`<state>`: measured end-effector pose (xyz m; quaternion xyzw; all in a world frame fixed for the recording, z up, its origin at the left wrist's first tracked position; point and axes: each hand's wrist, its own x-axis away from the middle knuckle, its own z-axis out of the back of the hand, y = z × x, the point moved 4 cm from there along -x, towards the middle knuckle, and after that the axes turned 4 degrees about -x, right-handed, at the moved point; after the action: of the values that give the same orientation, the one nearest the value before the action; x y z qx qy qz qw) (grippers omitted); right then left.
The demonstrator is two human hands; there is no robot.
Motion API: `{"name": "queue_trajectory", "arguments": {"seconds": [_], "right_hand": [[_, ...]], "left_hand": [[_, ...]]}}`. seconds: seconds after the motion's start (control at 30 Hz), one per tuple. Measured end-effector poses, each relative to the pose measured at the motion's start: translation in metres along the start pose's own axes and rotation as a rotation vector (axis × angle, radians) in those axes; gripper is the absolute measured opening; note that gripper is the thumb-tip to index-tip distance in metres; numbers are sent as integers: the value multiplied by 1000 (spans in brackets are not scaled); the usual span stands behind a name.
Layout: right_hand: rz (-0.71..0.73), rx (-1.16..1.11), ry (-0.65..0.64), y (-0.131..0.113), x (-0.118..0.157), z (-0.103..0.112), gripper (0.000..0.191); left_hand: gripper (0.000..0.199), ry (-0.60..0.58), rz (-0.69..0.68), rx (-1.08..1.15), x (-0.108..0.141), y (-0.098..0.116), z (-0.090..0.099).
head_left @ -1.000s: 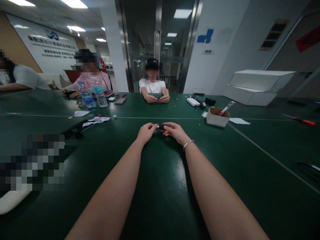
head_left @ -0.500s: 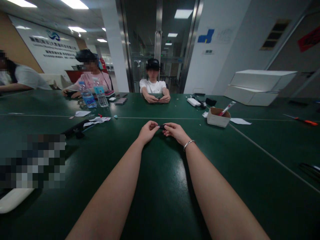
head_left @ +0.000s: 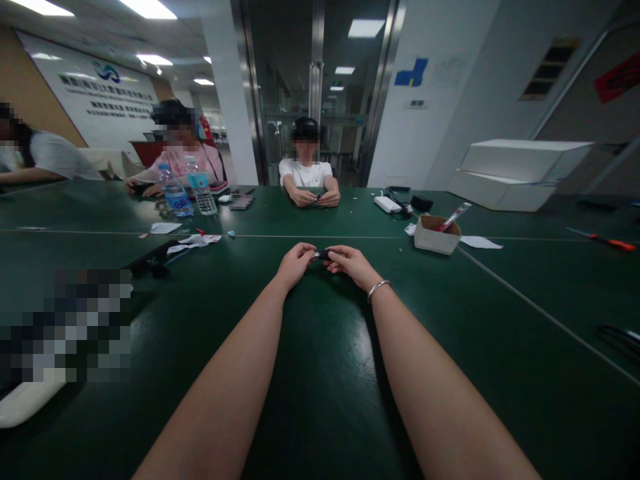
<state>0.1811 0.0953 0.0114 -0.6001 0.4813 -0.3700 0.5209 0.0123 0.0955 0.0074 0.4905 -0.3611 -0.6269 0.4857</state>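
A small black object [head_left: 324, 255] with a silvery left end is held between my two hands, just above the green table [head_left: 320, 347]. My right hand [head_left: 352, 262] pinches its black part between thumb and fingers. At its silvery end, my left hand [head_left: 296, 264] has its fingertips pressed together. Whether the left fingers hold a separate small piece or only this end is too small to tell. A silver bangle [head_left: 379, 289] is on my right wrist.
Right of my hands stands a small open box [head_left: 437, 235] with a tube in it. Two bottles [head_left: 176, 192], paper scraps [head_left: 195, 243] and a black item lie left. A white power strip [head_left: 387, 204], white boxes [head_left: 510, 175] and a screwdriver [head_left: 613, 242] are farther off. A person [head_left: 306, 173] sits opposite.
More of the silvery end shows between my hands, with my left fingertips very slightly farther left. My right hand has hardly moved.
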Motion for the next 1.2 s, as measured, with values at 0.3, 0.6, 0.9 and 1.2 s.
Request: {"name": "queue_trajectory", "arguments": {"seconds": [0.3, 0.6, 0.9, 1.2], "right_hand": [[-10, 18, 2, -2, 2, -2, 16], [-3, 26, 7, 0, -1, 0, 18], [-4, 27, 11, -1, 1, -1, 17], [-4, 25, 6, -1, 1, 0, 18]], "left_hand": [[26, -26, 12, -34, -2, -3, 1], [24, -16, -12, -85, 0, -1, 2], [23, -9, -11, -67, 2, 3, 0], [31, -24, 4, -102, 2, 2, 0]]}}
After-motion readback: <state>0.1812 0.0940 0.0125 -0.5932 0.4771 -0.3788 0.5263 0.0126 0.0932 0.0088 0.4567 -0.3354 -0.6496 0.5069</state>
